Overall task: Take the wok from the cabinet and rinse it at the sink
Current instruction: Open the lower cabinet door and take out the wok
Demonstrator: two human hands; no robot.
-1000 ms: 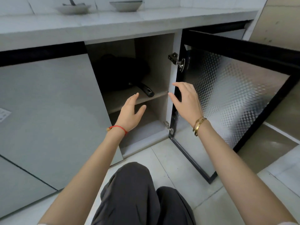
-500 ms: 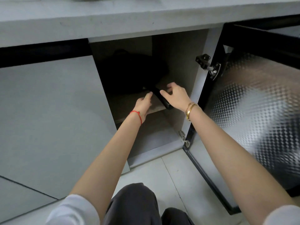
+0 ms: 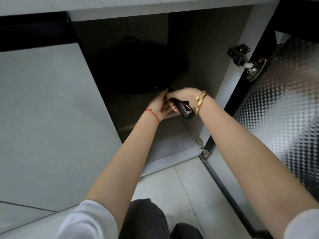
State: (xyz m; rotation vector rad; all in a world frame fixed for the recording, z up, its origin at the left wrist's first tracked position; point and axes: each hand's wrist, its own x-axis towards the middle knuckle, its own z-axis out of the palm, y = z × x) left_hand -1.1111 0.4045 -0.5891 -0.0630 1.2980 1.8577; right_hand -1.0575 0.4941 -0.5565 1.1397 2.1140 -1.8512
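A black wok [image 3: 138, 66] leans in the dark back of the open cabinet, resting on the middle shelf [image 3: 131, 107]. Its black handle [image 3: 184, 110] sticks out toward me over the shelf's front edge. My right hand [image 3: 183, 96] is wrapped over the handle from above. My left hand [image 3: 159, 105] is pressed against the handle from the left, fingers curled around it beneath the right hand. The wok's bowl is hard to make out in the shadow.
The cabinet door [image 3: 284, 118], with a patterned metallic inner face, stands open on the right, held by a hinge [image 3: 248, 62]. A closed grey door [image 3: 46, 121] is on the left. The countertop edge [image 3: 120, 6] overhangs above. My knees [image 3: 155, 221] rest on the tiled floor.
Both hands reached into the cabinet and closed around the wok handle. My head moved closer and lower, so the countertop bowls left the view.
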